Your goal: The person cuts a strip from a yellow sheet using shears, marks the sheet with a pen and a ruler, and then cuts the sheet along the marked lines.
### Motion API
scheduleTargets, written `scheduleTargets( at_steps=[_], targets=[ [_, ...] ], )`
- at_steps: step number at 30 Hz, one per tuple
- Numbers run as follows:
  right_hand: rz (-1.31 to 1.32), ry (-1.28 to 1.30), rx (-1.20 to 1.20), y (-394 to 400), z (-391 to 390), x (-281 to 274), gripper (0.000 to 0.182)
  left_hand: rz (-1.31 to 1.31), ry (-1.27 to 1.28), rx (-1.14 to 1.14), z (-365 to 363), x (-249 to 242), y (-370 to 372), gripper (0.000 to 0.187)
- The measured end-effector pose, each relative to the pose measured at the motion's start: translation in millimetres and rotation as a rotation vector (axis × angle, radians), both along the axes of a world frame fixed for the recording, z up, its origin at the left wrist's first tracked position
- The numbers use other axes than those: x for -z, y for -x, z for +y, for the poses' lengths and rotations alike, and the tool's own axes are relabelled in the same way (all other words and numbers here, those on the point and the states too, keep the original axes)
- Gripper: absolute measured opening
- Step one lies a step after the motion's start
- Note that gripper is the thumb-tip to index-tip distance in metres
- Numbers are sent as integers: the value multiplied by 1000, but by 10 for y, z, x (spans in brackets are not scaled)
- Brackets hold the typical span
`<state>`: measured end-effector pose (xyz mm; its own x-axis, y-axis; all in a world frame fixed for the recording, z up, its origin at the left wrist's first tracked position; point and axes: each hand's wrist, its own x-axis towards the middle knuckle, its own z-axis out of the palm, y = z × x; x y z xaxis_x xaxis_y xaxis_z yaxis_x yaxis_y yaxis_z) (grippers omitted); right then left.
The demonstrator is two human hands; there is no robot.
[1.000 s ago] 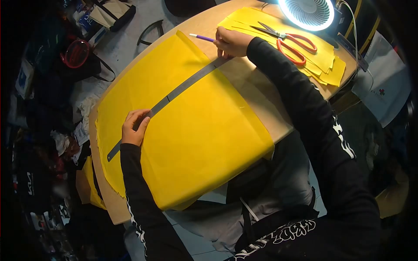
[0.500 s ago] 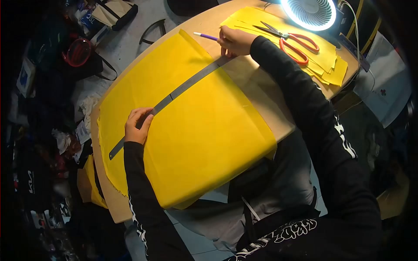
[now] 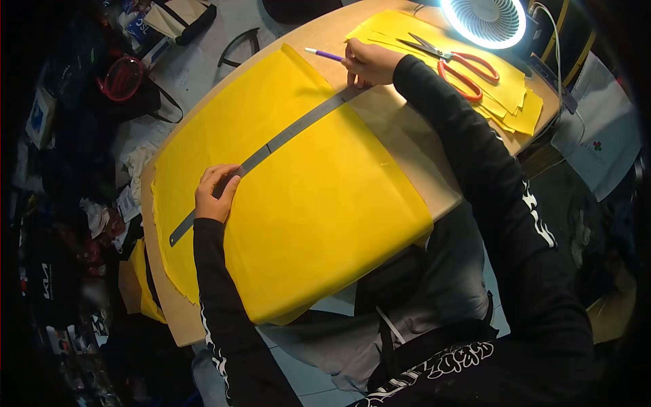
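A large yellow sheet of fabric (image 3: 319, 217) lies over the wooden table, one side hanging over the near edge. Diagonally across it rests a dark metal ruler (image 3: 298, 125). My left hand (image 3: 215, 195) is closed over the lower part of this ruler, thumb on one edge and fingers on the other. At the ruler's far end, my right hand (image 3: 374, 62) grips a purple pen (image 3: 328, 55), its white end pointing left. Some fingers of that hand reach down to the ruler's end; their exact contact is partly hidden.
Orange-handled scissors (image 3: 468, 73) lie on a stack of yellow pieces (image 3: 522, 122) at the far right of the table (image 3: 434, 169). Behind them shines a ring-lit fan (image 3: 484, 19). Bags and clutter, including a red round object (image 3: 123, 78), fill the floor at left.
The view has shifted very slightly. Both hands, the ruler and the pen keep nearly the same places on the fabric.
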<state>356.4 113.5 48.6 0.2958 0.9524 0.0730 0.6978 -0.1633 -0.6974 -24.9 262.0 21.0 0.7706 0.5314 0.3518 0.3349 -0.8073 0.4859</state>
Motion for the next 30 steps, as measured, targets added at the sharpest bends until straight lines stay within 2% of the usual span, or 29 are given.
scheduleTargets(
  at_steps=[30],
  targets=[
    [1,15,29,48,-33,-43,21,13,47,-4,-13,-48,-6,20]
  ],
)
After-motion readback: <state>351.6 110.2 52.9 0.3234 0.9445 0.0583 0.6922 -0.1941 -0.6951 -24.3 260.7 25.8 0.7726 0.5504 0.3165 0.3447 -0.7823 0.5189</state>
